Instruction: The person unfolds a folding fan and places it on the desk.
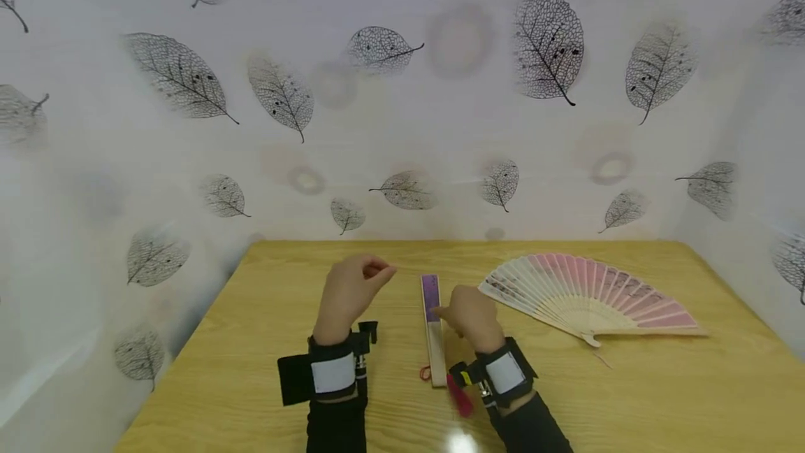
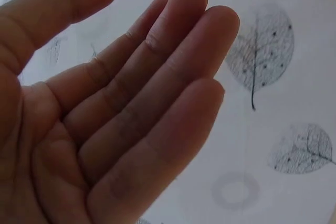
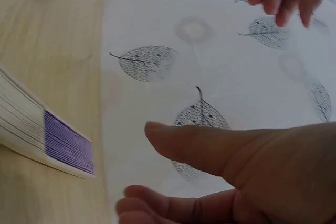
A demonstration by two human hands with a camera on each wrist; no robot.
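Note:
A folded hand fan (image 1: 435, 348), cream at its lower half and purple at its upper, lies lengthwise on the table between my hands. In the right wrist view the edges of its closed ribs and purple leaf (image 3: 68, 142) show. My right hand (image 1: 473, 317) hovers just right of it, thumb and fingers apart with nothing between them. Raised to the fan's left, my left hand (image 1: 352, 292) is empty, its fingers loosely bent as the left wrist view shows. A red tassel (image 1: 460, 397) lies by the fan's near end, partly behind the right wrist's camera mount.
To the right, an unfolded pink and white fan (image 1: 591, 292) is spread on the wooden table (image 1: 251, 341). Behind the table hangs a pale backdrop (image 1: 402, 124) printed with leaf shapes, which also borders both sides. Both wrists carry strapped-on camera mounts.

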